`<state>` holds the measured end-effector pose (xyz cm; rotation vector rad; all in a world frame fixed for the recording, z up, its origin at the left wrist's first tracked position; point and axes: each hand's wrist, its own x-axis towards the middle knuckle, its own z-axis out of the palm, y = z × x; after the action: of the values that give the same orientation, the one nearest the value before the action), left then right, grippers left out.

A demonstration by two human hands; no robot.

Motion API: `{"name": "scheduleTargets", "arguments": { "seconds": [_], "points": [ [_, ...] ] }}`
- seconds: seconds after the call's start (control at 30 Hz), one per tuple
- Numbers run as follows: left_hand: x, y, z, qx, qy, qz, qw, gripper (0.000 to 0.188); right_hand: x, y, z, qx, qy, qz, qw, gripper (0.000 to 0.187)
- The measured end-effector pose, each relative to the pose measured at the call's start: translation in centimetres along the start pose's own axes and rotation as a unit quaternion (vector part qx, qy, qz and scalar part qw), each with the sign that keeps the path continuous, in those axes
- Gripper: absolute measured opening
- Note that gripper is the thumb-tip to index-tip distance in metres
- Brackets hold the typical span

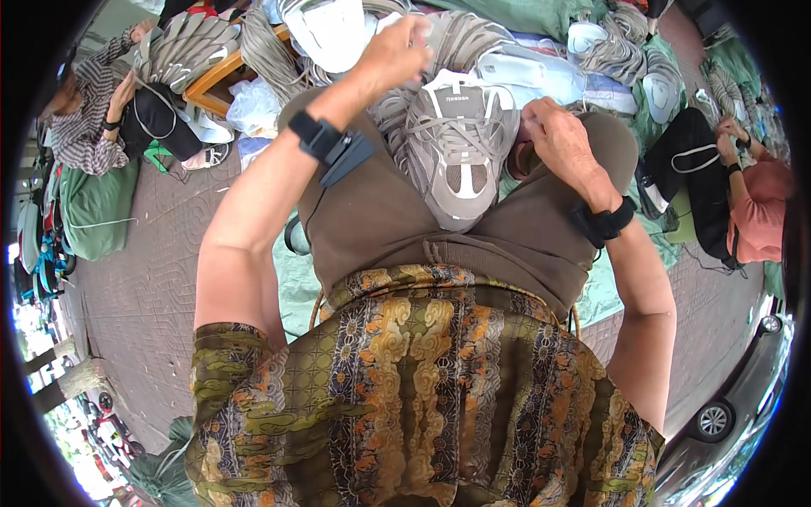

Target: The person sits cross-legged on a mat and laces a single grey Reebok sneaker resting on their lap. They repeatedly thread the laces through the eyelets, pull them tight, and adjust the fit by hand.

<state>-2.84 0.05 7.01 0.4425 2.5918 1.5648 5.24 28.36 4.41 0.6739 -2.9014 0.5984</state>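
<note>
A grey and beige lace-up sneaker (460, 173) rests between my thighs, its toe toward my body and its tongue standing up at the far end. Laces run across its upper. My left hand (395, 55) is raised beyond the sneaker, over the pile of shoe parts; its fingers are smeared by motion. Close by the sneaker's right side is my right hand (560, 139), with fingers curled and the thumb side toward the shoe. What those fingers hold, if anything, is hidden. Each wrist wears a black strapped device.
Grey sneaker uppers (621, 52) lie bundled ahead, with pale blue-white shoe pieces (528, 74) among them. A wooden stool (207, 84) and a plastic bag (253, 106) are at the left. Co-workers sit on both sides. A green sack (97, 207) stands on the paving; a grey car (731, 406) is lower right.
</note>
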Motion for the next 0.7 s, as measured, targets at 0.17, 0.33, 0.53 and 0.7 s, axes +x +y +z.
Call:
{"name": "scheduleTargets", "arguments": {
  "seconds": [0.17,0.33,0.53,0.7],
  "points": [
    [-4.5,-4.3,3.6,0.194,-0.035,0.136,0.971,0.024,-1.0,-0.1,2.3,0.090,-0.101,-0.012,0.991,0.010],
    [-5.4,-3.7,6.3,0.254,-0.016,0.168,0.952,0.016,-0.9,-2.3,4.2,0.025,-0.012,-0.059,0.998,0.015],
    [-4.0,-4.1,6.3,0.213,-0.016,0.171,0.962,0.009,-0.3,-3.3,4.7,0.009,-0.033,-0.035,0.999,0.018],
    [-3.1,-2.5,4.7,0.208,-0.079,0.127,0.967,0.008,0.7,-4.7,5.4,0.013,0.001,-0.077,0.997,0.015]
  ]
}}
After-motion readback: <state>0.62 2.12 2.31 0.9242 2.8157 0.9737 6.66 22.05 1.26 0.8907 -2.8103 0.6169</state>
